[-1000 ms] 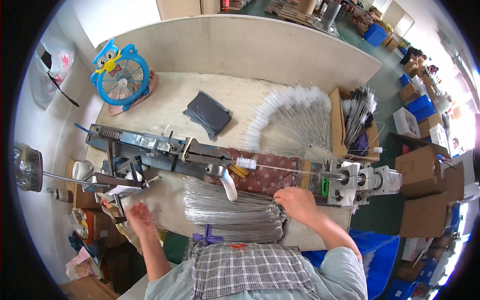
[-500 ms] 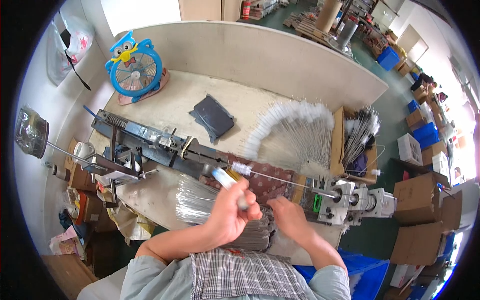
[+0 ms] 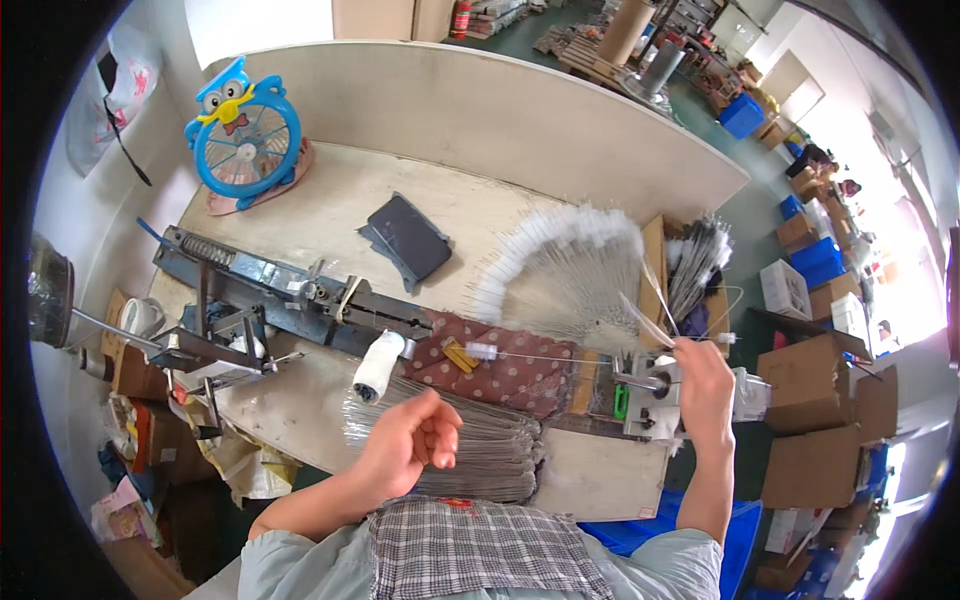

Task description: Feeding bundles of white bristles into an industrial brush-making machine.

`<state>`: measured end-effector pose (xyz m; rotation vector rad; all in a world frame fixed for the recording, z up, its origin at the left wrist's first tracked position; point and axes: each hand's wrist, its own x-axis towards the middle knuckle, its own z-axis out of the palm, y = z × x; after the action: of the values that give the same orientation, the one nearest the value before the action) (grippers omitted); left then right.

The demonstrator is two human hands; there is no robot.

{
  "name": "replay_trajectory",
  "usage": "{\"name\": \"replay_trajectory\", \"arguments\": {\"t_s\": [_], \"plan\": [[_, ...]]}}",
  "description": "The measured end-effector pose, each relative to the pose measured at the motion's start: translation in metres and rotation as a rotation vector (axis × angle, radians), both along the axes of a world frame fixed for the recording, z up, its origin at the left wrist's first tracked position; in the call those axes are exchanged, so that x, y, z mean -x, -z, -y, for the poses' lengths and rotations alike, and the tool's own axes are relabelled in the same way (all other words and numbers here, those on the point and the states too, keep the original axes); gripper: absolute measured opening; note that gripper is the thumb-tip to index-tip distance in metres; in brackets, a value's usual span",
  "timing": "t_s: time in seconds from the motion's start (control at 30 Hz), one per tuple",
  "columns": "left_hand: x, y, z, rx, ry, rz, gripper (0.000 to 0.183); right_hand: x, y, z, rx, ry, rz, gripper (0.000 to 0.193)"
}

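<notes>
My left hand [image 3: 408, 445] hovers over the near side of the bench, fingers loosely curled and apart, with nothing seen in them. Just beyond it lies a white-wrapped cylindrical handle [image 3: 376, 368]. To the right, my right hand [image 3: 706, 385] is raised beside the metal spindle machine [image 3: 660, 385], its fingers pinched on thin pale strands [image 3: 650, 318] that are blurred. A small white-bristled wire brush [image 3: 483, 351] stretches on its wire toward the spindle. Under it is a brown polka-dot cloth [image 3: 530, 385]. A bundle of metal wires [image 3: 480, 450] lies in front of me.
A long metal rail fixture [image 3: 270, 285] runs along the left. Finished-looking white brushes [image 3: 570, 250] fan out behind the cloth, next to a cardboard box [image 3: 652, 250] of more brushes. A dark flat pad [image 3: 408, 240] and a blue toy-shaped fan [image 3: 245, 150] stand farther back.
My left hand has let go of the white-wrapped handle, which now lies on the bench, and drawn back. My right hand has moved right and up to the spindle. The view has shifted slightly.
</notes>
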<state>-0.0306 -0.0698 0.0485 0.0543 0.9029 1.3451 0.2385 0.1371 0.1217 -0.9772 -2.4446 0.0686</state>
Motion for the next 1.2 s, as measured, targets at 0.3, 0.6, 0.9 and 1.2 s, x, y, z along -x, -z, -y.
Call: {"name": "replay_trajectory", "arguments": {"t_s": [0.3, 0.6, 0.9, 1.2], "plan": [[-0.053, 0.045, -0.116, -0.598, 0.135, -1.962, 0.01, 0.036, 0.038, -0.007, 0.271, -0.079, -0.124, 0.019], [-0.023, 0.06, -0.181, -0.405, 0.309, -2.514, 0.008, 0.05, 0.035, -0.013, 0.427, -0.28, 0.134, 0.01], [0.0, 0.039, -0.033, -0.399, 0.037, -1.789, 0.012, 0.161, 0.06, 0.013, 0.206, -0.658, -0.123, 0.008], [0.044, 0.033, 0.0, 0.041, -0.341, -0.473, 0.039, 0.201, 0.076, 0.031, 0.148, -0.519, -0.037, 0.009]]}}
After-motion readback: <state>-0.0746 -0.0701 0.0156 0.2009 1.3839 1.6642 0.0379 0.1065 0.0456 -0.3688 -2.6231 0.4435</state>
